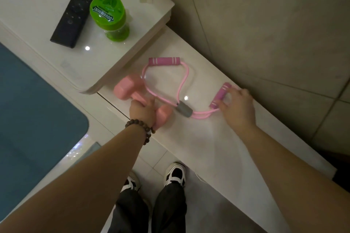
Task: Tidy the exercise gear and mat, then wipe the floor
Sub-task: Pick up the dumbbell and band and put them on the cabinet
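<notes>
A pink dumbbell [126, 89] lies on the low white ledge [198, 138], and my left hand [143, 111] is closed around its bar. A pink figure-eight resistance band [166, 89] with a grey middle sleeve lies flat on the ledge to its right. One magenta foam handle [164, 61] rests at the far end. My right hand [237, 108] grips the other foam handle [220, 95] at the ledge's wall side. The blue exercise mat [32, 111] lies on the floor at the left.
A raised white cabinet top [37, 5] at the upper left carries a black remote [75, 13] and a green gum bottle [109, 17]. A tiled wall [274, 24] runs behind the ledge. My two feet [174, 175] stand on the pale tiled floor below.
</notes>
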Motion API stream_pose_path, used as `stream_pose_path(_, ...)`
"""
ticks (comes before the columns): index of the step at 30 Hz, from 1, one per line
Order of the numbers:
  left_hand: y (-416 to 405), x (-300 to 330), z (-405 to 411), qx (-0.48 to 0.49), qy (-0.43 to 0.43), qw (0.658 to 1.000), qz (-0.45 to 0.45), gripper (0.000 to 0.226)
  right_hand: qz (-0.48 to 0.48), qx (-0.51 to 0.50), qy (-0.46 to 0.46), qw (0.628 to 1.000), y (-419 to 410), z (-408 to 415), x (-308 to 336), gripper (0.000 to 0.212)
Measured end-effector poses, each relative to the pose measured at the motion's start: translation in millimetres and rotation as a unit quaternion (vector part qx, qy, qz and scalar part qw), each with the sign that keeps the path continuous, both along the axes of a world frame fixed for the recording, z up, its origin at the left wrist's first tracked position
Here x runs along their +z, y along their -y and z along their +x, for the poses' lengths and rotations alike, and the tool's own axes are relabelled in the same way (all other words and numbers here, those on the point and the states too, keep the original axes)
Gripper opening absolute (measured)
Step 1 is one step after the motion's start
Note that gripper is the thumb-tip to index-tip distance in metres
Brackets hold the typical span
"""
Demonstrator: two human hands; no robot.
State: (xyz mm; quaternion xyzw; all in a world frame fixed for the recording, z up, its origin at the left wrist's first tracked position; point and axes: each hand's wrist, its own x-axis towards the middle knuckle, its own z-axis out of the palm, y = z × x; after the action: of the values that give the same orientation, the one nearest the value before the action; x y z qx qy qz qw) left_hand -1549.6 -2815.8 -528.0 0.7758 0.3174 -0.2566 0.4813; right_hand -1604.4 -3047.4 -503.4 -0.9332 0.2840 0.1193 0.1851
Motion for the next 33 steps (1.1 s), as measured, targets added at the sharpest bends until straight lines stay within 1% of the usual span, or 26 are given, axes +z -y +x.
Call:
stream_pose_path(1, 1, 0, 0, 0.001, -0.003, 1.000, 0.002, 0.041, 0.004, 0.069, 0.009, 0.998, -11, 1, -1, 0.047)
stream_pose_path(3, 1, 1, 0, -0.004, -0.013, 1.000, 0.008, 0.038, -0.020, 0.206, -0.025, 0.978, -30, 1, -10, 0.058)
stream_pose_path(4, 0, -1, 1, -0.014, -0.020, 1.000, 0.014, 0.038, -0.035, 0.234, -0.041, 0.971, -34, 2, -15, 0.060)
stream_pose_path(5, -1, -1, 3, -0.035, -0.026, 0.999, 0.029, 0.040, -0.038, 0.228, -0.039, 0.972, -36, 4, -19, 0.057)
stream_pose_path(6, -3, 0, 5, -0.070, -0.035, 0.995, 0.053, 0.041, -0.031, 0.202, -0.009, 0.979, -36, 5, -21, 0.050)
stream_pose_path(8, -12, 4, 7, -0.164, -0.042, 0.978, 0.118, 0.043, -0.014, 0.142, 0.095, 0.985, -31, 7, -22, 0.031)
stream_pose_path(10, -22, 17, 3, -0.242, -0.001, 0.949, 0.202, 0.044, -0.014, 0.108, 0.176, 0.978, -23, 9, -17, 0.025)
stream_pose_path(11, -26, 26, 1, -0.263, 0.041, 0.932, 0.245, 0.041, -0.011, 0.095, 0.189, 0.977, -18, 9, -14, 0.026)
stream_pose_path(12, -28, 35, -1, -0.277, 0.091, 0.916, 0.275, 0.037, -0.005, 0.083, 0.190, 0.978, -13, 10, -9, 0.029)
stream_pose_path(13, -26, 44, 0, -0.284, 0.140, 0.906, 0.281, 0.032, -0.001, 0.072, 0.180, 0.981, -8, 10, -6, 0.033)
stream_pose_path(15, -16, 50, 9, -0.305, 0.207, 0.901, 0.230, 0.025, 0.006, 0.060, 0.138, 0.989, 5, 11, -4, 0.040)
stream_pose_path(16, -9, 47, 15, -0.330, 0.217, 0.897, 0.200, 0.023, 0.007, 0.065, 0.111, 0.992, 11, 12, -4, 0.044)
stream_pose_path(17, -1, 42, 21, -0.366, 0.215, 0.887, 0.184, 0.021, 0.008, 0.074, 0.085, 0.994, 16, 13, -7, 0.046)
stream_pose_path(19, 10, 27, 34, -0.445, 0.185, 0.856, 0.187, 0.018, 0.035, 0.069, 0.045, 0.996, 21, 20, -12, 0.045)
stream_pose_path(21, 18, 13, 48, -0.506, 0.149, 0.823, 0.209, 0.018, 0.094, 0.003, 0.023, 0.995, 17, 30, -14, 0.049)
stream_pose_path(23, 23, 3, 60, -0.531, 0.157, 0.800, 0.230, 0.023, 0.145, -0.066, -0.004, 0.987, 10, 40, -19, 0.056)
stream_pose_path(25, 26, -2, 71, -0.525, 0.208, 0.787, 0.249, 0.036, 0.158, -0.119, -0.022, 0.980, 4, 44, -23, 0.051)
stream_pose_path(26, 28, -4, 76, -0.520, 0.235, 0.781, 0.255, 0.043, 0.165, -0.145, -0.016, 0.975, 2, 44, -25, 0.042)
stream_pose_path(28, 33, -6, 86, -0.516, 0.242, 0.785, 0.243, 0.051, 0.171, -0.173, 0.008, 0.970, 4, 39, -27, 0.016)
stream_pose_path(29, 36, -8, 91, -0.516, 0.227, 0.791, 0.236, 0.050, 0.169, -0.179, 0.021, 0.969, 7, 35, -27, 0.012)
stream_pose_path(32, 39, -12, 104, -0.540, 0.214, 0.764, 0.280, 0.045, 0.167, -0.196, 0.055, 0.965, 23, 18, -21, 0.018)
stream_pose_path(33, 39, -11, 107, -0.524, 0.208, 0.779, 0.275, 0.046, 0.166, -0.209, 0.057, 0.962, 28, 11, -18, 0.019)
